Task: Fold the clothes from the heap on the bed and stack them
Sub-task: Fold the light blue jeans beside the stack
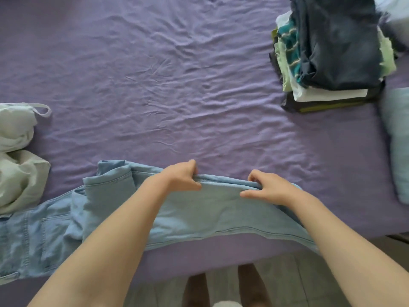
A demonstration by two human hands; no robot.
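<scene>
Work item: a pair of light-blue jeans point(199, 209), laid flat across the near edge of the bed point(155, 74), which is covered with a purple sheet. The waist and pocket end lies at the left end of the garment; the leg section extends to the right, and its right end runs off the bed edge.

Hand state: the left hand point(183, 177) and right hand point(269, 188) both grip the far edge of the leg section. On each hand the fingers point(193, 166) are curled over that edge with the thumb underneath, pinching the denim. The two hands are near one another at the middle of the jeans.

Progress, judged from the layout:
- Done: a stack of folded clothes point(332, 54) stands beyond the jeans to the right, well apart from them. It holds several layers, with a dark navy garment on top and white, green and teal items below.
- In hand: the jeans appear doubled lengthwise and not yet folded crosswise into a compact block.
- Left: pale crumpled garments point(17, 156) lie just beyond the waist end of the jeans, at the left; these are unfolded. A pale-blue item point(398, 140) sits right of the jeans, below the stack; whether it is laundry or bedding cannot be determined.

The task appears to be well advanced but incomplete.
</scene>
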